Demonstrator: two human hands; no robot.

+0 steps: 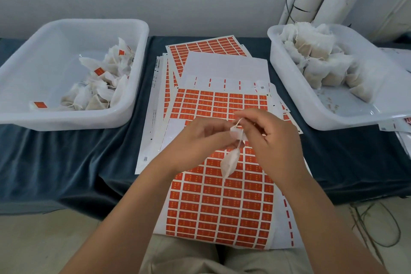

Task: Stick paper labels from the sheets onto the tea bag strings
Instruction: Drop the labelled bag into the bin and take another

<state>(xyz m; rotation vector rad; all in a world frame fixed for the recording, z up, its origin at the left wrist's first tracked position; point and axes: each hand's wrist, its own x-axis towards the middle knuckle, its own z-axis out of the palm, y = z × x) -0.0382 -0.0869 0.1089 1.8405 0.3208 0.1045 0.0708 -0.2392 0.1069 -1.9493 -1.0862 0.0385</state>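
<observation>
hands: left hand (198, 142) and right hand (273, 140) both pinch a label (236, 133) round the string (239, 121) | tea bag (230, 163) dangles free above the label sheet (222, 207), desk's near edge | judged: bag's weight tautens string for folding

Head-worn view, facing forward and down, close over the table (333, 162)

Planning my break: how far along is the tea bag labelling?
Done: a small pile of labelled bags in the left tub. In hand: the left hand pinches a label against the string held by the right hand, tea bag dangling. Left: a heap of unlabelled bags in the right tub.
</observation>
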